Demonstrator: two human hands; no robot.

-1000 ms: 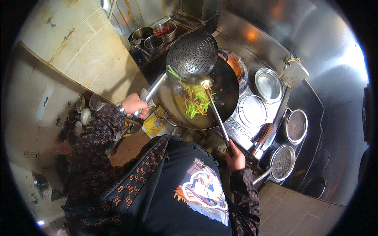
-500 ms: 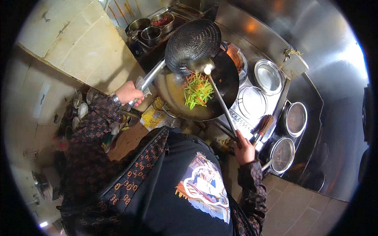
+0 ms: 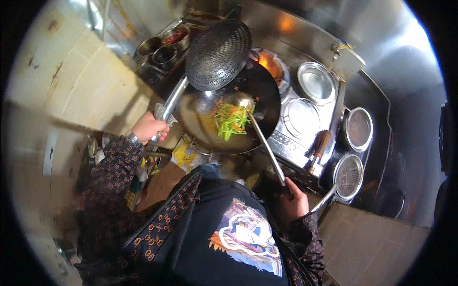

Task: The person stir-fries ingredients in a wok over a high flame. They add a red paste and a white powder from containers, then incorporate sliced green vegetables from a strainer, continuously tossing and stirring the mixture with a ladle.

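Observation:
My left hand (image 3: 149, 127) is closed round the handle of a large perforated skimmer (image 3: 217, 55). Some wrapping covers the handle beside the fingers. The skimmer is tilted over the far left part of a dark wok (image 3: 265, 112) and hides some of it. Shredded green and orange vegetables (image 3: 230, 123) lie in a heap in the wok. My right hand (image 3: 294, 201) grips the end of a long-handled metal ladle (image 3: 262, 136). Its bowl rests at the upper right edge of the heap.
An orange glow (image 3: 271, 66) shows in a round metal fitting behind the wok. To the right are a metal pan (image 3: 317, 82), a brush (image 3: 320, 148) and two strainers (image 3: 359, 128). Several small pots (image 3: 164, 56) stand at the back left, near a tiled wall (image 3: 76, 78).
The ladle's bowl has come away from the skimmer's edge down to the vegetables, and my right hand has drawn back toward my body. The whole view has shifted slightly.

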